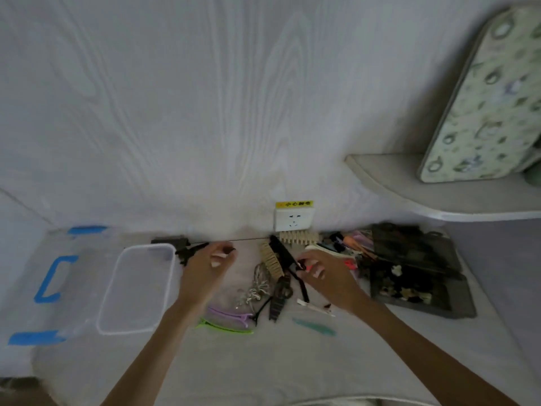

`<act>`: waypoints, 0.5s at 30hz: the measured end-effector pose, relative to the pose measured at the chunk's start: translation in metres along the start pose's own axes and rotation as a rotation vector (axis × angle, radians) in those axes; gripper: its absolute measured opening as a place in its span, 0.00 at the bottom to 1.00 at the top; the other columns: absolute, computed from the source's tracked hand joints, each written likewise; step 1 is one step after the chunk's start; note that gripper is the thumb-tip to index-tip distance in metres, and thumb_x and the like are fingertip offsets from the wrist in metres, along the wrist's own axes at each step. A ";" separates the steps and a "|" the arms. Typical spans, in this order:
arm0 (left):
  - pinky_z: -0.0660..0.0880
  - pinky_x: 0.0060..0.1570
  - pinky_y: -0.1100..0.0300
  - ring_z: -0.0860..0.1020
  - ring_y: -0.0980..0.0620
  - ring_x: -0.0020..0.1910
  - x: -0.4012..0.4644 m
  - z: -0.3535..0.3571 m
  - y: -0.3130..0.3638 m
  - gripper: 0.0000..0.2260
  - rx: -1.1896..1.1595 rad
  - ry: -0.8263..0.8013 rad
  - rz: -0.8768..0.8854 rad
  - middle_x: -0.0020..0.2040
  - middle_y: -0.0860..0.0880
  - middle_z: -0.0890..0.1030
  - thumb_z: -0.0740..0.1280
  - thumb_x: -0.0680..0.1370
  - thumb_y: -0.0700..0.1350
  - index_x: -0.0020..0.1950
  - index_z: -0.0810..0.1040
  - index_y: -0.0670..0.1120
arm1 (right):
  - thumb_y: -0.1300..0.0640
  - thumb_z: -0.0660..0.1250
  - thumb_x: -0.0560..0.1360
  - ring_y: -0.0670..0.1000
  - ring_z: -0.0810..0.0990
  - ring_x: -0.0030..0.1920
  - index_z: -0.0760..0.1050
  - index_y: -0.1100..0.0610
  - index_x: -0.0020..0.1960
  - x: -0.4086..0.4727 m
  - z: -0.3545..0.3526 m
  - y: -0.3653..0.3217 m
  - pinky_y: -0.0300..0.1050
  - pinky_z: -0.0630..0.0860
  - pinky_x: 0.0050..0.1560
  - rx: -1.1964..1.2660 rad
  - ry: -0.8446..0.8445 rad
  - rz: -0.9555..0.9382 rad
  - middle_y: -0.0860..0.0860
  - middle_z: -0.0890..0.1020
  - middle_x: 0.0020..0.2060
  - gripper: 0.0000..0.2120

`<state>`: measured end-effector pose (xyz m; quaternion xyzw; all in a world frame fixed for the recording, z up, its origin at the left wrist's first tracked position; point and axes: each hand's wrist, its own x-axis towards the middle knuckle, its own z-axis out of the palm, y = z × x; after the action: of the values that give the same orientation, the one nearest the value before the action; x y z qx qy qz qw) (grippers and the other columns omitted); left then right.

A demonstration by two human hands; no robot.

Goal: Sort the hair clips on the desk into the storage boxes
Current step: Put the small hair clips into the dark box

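A pile of hair clips (278, 285) lies mid-desk: beige combs, black clips, a silvery one, purple (231, 313) and green (225, 328) duckbill clips, a teal clip (314, 326). My left hand (209, 268) hovers left of the pile, fingers curled, pinching a small dark clip at its fingertips. My right hand (325, 273) pinches a small black-and-red clip (303, 265) at the pile's right side. A clear storage box (106, 315) stands at the left. A dark box (415, 273) with several clips sits at the right.
A clear lid or larger bin with blue handles (49, 279) lies at the far left. A wall socket (294, 218) sits behind the pile. A shelf (439, 197) with a patterned board is at the upper right. More clips (351, 244) are heaped beside the dark box.
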<state>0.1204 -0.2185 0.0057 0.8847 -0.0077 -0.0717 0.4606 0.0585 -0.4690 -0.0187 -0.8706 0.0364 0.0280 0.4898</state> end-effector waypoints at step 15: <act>0.75 0.49 0.67 0.78 0.58 0.52 -0.030 0.232 0.125 0.17 -0.179 -0.497 0.319 0.53 0.53 0.81 0.73 0.71 0.47 0.59 0.78 0.46 | 0.52 0.68 0.74 0.42 0.77 0.49 0.68 0.49 0.67 -0.115 -0.147 0.104 0.30 0.72 0.47 -0.270 0.427 0.332 0.42 0.78 0.51 0.22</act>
<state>0.0665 -0.4765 -0.0201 0.7837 -0.2526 -0.2130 0.5260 -0.0634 -0.6442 -0.0219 -0.8963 0.2763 -0.0713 0.3394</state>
